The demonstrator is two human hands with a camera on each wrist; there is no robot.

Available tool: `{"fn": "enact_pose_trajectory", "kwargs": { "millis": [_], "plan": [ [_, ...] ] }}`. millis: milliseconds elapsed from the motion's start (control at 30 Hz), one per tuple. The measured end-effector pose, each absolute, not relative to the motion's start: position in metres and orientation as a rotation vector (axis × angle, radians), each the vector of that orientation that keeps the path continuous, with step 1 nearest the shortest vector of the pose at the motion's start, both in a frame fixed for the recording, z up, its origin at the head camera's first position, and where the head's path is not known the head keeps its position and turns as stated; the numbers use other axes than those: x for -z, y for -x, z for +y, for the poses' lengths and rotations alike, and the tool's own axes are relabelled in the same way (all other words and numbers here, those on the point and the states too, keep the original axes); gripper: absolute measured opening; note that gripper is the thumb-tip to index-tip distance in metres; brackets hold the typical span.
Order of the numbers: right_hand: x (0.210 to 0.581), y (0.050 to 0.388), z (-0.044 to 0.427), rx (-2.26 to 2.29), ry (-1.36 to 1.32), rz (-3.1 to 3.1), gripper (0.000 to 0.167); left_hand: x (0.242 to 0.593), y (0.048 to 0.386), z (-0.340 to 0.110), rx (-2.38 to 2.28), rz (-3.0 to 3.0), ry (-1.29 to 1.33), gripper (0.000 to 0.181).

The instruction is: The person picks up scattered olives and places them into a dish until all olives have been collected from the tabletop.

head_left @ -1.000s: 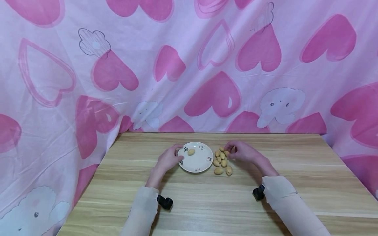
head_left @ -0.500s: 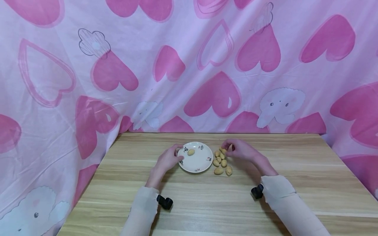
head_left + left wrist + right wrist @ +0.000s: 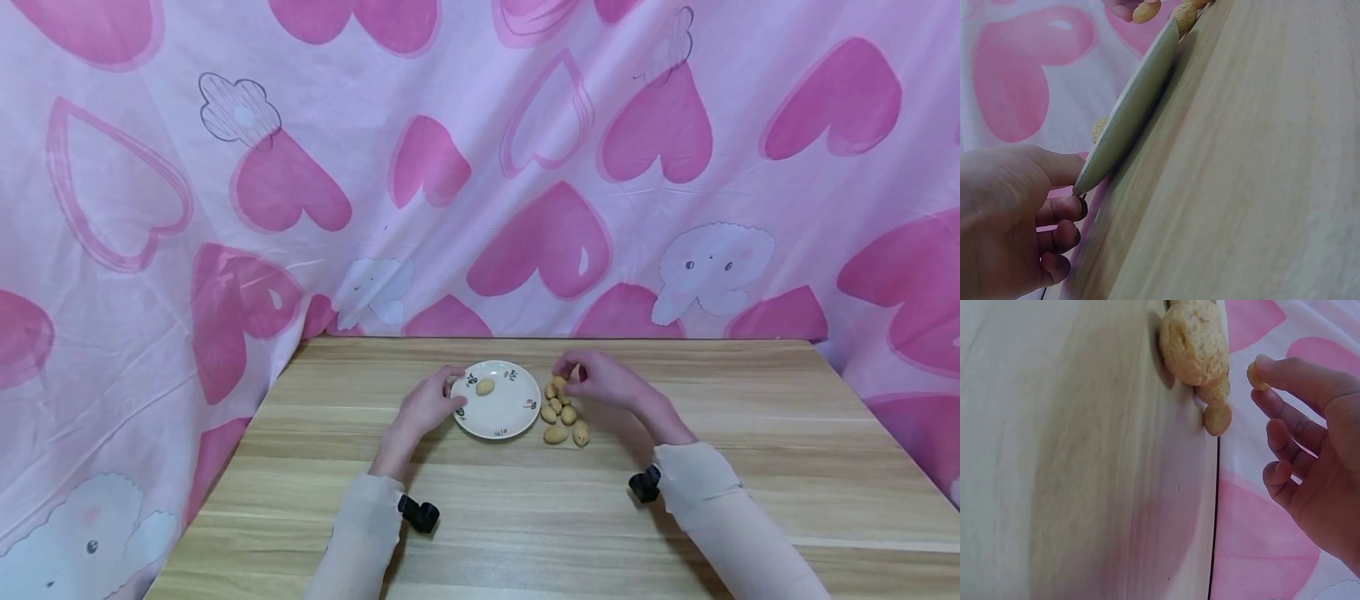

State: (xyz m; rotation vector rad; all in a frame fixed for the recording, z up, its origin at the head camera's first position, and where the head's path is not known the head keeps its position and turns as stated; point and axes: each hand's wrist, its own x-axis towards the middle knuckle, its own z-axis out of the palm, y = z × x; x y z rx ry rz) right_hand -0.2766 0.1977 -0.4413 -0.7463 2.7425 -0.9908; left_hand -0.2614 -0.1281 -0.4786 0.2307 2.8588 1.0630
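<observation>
My left hand [image 3: 424,407] holds the left rim of a small white plate [image 3: 498,417] with printed marks, thumb above and fingers at the edge. One tan, wrinkled walnut [image 3: 486,387] lies on the plate's upper left part. Between thumb and index finger, my right hand [image 3: 609,385] pinches another walnut [image 3: 1256,377], lifted off the table in the right wrist view. Its other fingers are loosely bent. Below that hand, several walnuts [image 3: 555,435] lie in a loose cluster just right of the plate; the hand partly hides the far ones.
The wooden table [image 3: 480,517] reaches back to a pink curtain [image 3: 420,233] with heart prints. A black wrist camera [image 3: 420,515] sits on the left sleeve and a second black camera [image 3: 645,485] on the right one.
My right hand has moved left over the cluster, toward the plate, lifting a walnut from the cluster's far right side. The left hand and plate have stayed in place.
</observation>
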Motion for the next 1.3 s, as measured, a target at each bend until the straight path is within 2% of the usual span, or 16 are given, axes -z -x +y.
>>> {"fn": "enact_pose_trajectory", "kwargs": {
  "millis": [633, 1300],
  "plan": [
    [0.434, 0.280, 0.176, 0.999, 0.805, 2.703, 0.023, 0.477, 0.264, -0.129, -1.073, 2.856, -0.235, 0.052],
    [0.442, 0.285, 0.148, 1.029, 0.828, 2.640, 0.022, 0.477, 0.262, -0.128, -1.082, 2.860, -0.256, 0.054]
  ]
}}
